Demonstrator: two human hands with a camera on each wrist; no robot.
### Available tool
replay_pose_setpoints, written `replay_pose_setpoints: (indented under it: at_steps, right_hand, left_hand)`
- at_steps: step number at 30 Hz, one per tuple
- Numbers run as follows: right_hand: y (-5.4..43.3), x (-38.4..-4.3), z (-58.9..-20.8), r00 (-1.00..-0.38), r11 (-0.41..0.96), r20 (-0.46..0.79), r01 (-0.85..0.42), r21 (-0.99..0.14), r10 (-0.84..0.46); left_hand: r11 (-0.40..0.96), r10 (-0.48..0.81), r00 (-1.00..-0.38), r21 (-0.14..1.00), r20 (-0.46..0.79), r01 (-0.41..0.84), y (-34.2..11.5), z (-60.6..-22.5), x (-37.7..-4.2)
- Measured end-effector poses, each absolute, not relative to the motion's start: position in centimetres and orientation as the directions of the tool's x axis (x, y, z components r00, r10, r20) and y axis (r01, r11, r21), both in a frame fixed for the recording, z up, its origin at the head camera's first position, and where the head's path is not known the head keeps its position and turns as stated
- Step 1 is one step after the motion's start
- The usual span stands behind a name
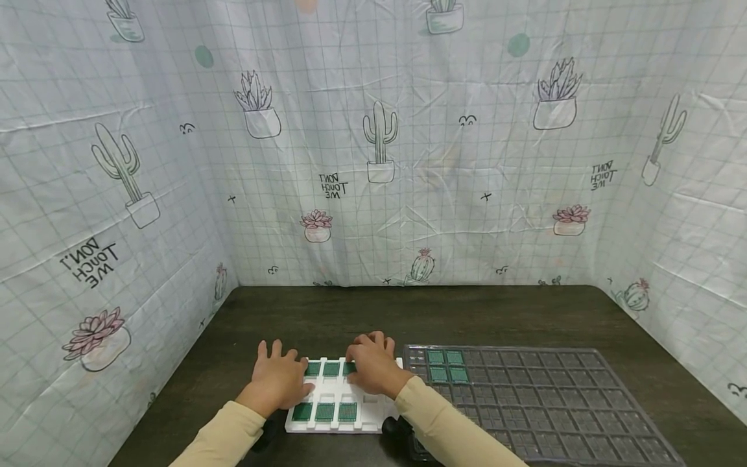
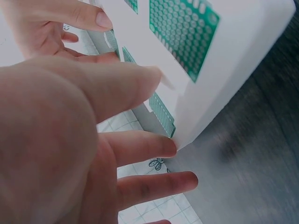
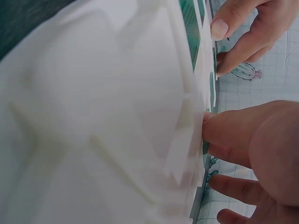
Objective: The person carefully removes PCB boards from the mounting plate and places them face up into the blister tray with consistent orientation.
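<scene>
A white holder (image 1: 334, 387) lies flat, with small green perforated circuit boards in two rows of slots. My left hand (image 1: 279, 381) rests at its left edge, fingers spread, the thumb reaching over the white surface. In the left wrist view a green board (image 2: 182, 35) sits close beyond that thumb. At the far row my right hand (image 1: 375, 364) pinches a green circuit board (image 1: 349, 368) between thumb and forefinger; the hand partly covers it. Three boards, one of them the middle board (image 1: 325, 412), fill slots in the near row.
To the right lies a dark, see-through compartment tray (image 1: 543, 389), its upper-left pockets holding several green boards (image 1: 448, 366). Black round objects (image 1: 392, 426) show under the wrists. A patterned curtain (image 1: 373, 143) hangs around the dark table (image 1: 327, 311).
</scene>
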State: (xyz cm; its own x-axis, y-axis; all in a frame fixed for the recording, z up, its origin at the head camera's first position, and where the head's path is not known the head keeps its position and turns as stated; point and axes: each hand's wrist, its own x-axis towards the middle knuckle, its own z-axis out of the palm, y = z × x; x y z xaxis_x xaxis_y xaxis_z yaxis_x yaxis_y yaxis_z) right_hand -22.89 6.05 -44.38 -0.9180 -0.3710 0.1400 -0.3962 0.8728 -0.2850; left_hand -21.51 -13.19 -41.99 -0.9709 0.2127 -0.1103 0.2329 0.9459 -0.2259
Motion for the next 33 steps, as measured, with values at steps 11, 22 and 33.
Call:
replay_pose_setpoints:
  at_steps: [11, 22, 33]
  right_hand:
    - [6.03, -22.85, -44.06, -0.916, 0.876, 0.139, -0.400, -0.271, -0.376]
    - [6.17, -22.65, -43.93, -0.916, 0.872, 0.133, -0.402, -0.279, -0.380]
    - [6.35, -22.51, -43.94, -0.909, 0.866, 0.140, -0.416, -0.277, -0.391]
  left_hand:
    - [0.946, 0.212, -0.972, -0.230, -0.099, 0.230, -13.21, -42.04, -21.49]
    - [0.948, 0.221, -0.969, -0.211, -0.108, 0.240, -13.43, -42.09, -21.45]
    - [0.949, 0.227, -0.968, -0.197, -0.107, 0.245, -13.57, -42.28, -21.55]
